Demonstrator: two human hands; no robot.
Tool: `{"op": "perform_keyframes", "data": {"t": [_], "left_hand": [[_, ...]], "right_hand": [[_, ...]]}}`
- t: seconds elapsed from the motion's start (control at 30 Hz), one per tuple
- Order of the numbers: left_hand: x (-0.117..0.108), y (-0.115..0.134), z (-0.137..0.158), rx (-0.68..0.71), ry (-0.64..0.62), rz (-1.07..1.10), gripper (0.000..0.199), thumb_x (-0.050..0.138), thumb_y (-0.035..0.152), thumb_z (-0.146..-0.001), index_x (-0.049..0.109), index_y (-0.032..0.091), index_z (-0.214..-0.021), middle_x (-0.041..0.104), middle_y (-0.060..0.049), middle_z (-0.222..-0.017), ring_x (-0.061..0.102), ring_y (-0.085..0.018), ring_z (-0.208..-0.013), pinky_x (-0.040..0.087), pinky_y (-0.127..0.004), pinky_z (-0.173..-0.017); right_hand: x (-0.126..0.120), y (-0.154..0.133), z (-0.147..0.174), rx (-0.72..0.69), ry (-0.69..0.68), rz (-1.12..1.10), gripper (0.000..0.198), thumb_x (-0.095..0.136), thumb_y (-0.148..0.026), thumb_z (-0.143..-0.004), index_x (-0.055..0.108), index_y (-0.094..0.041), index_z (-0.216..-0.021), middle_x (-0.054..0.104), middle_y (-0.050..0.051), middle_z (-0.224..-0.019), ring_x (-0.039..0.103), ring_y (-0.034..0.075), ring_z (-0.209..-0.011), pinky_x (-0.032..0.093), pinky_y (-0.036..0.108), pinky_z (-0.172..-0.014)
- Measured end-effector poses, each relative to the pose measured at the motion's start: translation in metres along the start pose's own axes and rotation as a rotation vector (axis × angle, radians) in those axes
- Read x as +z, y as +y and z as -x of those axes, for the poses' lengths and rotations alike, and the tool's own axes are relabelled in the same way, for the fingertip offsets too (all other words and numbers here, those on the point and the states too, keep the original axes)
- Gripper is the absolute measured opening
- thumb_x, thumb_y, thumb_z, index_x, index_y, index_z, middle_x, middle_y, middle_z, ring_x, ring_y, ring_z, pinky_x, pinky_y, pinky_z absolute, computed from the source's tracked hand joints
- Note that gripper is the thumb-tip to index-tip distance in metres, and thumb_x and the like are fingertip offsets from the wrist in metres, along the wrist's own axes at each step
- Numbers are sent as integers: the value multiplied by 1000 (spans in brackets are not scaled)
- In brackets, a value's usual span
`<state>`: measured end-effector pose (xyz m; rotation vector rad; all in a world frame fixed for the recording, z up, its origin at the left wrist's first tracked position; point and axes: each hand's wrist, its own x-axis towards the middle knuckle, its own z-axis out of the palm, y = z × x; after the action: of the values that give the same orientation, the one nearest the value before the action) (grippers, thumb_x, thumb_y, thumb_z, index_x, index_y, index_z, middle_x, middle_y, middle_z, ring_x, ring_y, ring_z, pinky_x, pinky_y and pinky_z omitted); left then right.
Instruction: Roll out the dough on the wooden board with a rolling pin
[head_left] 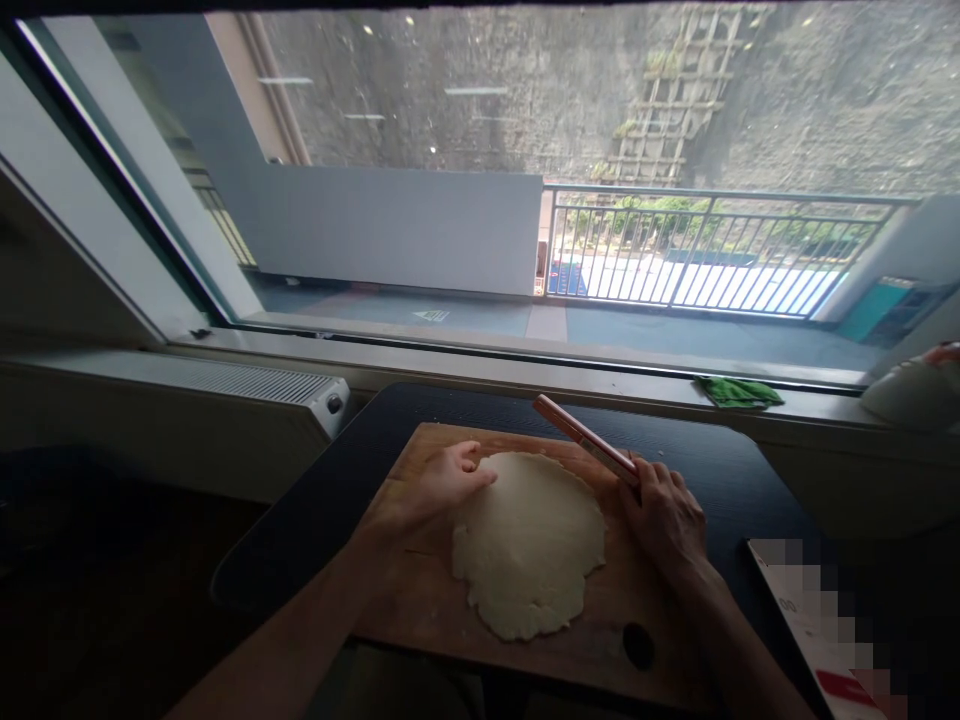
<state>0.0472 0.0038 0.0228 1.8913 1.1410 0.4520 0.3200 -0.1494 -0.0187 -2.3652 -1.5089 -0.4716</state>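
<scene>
A thin, pale sheet of dough (529,540) with an uneven edge lies flat on a wooden board (420,600). At its upper left edge is my left hand (450,475), the thumb reaching onto the dough and the fingers slightly curled, with a gap between thumb and forefinger. My right hand (667,510) is wrapped around the near end of a long, slim, pinkish-red stick (581,435). The stick points up and left, past the dough's upper right edge. Its exact kind is not clear.
A dark table (742,480) bears the board, which has a round hole (639,646) near its lower right. A partly blurred flat white item (795,610) is at right. Behind are a windowsill with a green cloth (739,392), a pale rounded vessel (911,390) and a radiator (247,378).
</scene>
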Motion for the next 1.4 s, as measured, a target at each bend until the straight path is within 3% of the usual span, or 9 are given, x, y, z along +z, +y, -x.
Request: {"op": "perform_keyframes", "data": {"t": [0.1, 0.27, 0.37, 0.57, 0.77, 0.93, 1.07, 1.23, 1.4], "left_hand": [[6, 4, 17, 11, -19, -67, 33, 49, 42, -82, 61, 16, -97, 69, -6, -94, 64, -21, -87, 46, -26, -68], [38, 7, 37, 59, 281, -593, 21, 37, 32, -90, 54, 20, -94, 67, -5, -81, 64, -21, -74, 40, -28, -62], [36, 9, 26, 178, 209, -592, 23, 35, 36, -92, 52, 21, -97, 67, -3, -76, 64, -19, -71, 39, -26, -61], [-5, 31, -22, 468, -144, -511, 24, 47, 43, -87, 62, 26, -88, 67, 4, -77, 60, -12, -68, 37, -21, -60], [-10, 20, -49, 265, 56, -681, 23, 55, 42, -80, 63, 22, -73, 66, 1, -69, 59, -14, -63, 33, -23, -55], [-42, 14, -45, 219, 281, -651, 31, 39, 39, -90, 60, 20, -77, 63, -1, -69, 56, -13, -63, 34, -24, -57], [-34, 28, -21, 454, 425, -538, 28, 38, 35, -91, 58, 20, -79, 62, -2, -77, 56, -14, -72, 39, -25, -67], [9, 11, 6, 472, 339, -593, 19, 42, 22, -88, 60, 19, -83, 61, -4, -83, 54, -18, -83, 40, -32, -81], [9, 10, 3, 415, 411, -700, 22, 40, 24, -90, 58, 18, -79, 60, -6, -85, 53, -20, -87, 39, -39, -85]], "right_hand": [[2, 0, 1, -5, 10, 17, 30, 44, -34, -91, 49, -21, -118, 59, 3, -97, 50, 21, -93, 36, 30, -74], [3, -1, 2, 6, 22, 32, 31, 43, -37, -92, 49, -21, -119, 58, 3, -96, 51, 21, -91, 35, 30, -74], [4, -1, 3, 10, 20, 28, 30, 42, -37, -92, 50, -22, -117, 58, 3, -95, 51, 21, -89, 35, 30, -72], [4, -3, 4, 17, 37, 16, 29, 42, -37, -92, 51, -22, -115, 59, 3, -94, 52, 21, -90, 35, 30, -71], [5, 11, 2, 3, 19, -84, 30, 48, -47, -88, 55, -23, -104, 62, 2, -90, 54, 21, -86, 35, 29, -67], [-8, 7, -6, -306, -138, -228, 33, 51, -55, -84, 58, -23, -86, 62, 0, -77, 55, 16, -72, 34, 27, -67], [-20, -42, -20, -594, -239, -241, 36, 44, -54, -88, 59, -22, -84, 64, 2, -79, 56, 16, -76, 32, 28, -74], [-5, -101, -43, -344, -199, -264, 33, 32, -37, -95, 58, -21, -82, 63, 2, -82, 55, 14, -78, 31, 26, -70], [16, -133, -86, -33, -302, -244, 25, 36, -36, -91, 57, -23, -91, 64, 2, -90, 58, 15, -78, 30, 26, -65]]}}
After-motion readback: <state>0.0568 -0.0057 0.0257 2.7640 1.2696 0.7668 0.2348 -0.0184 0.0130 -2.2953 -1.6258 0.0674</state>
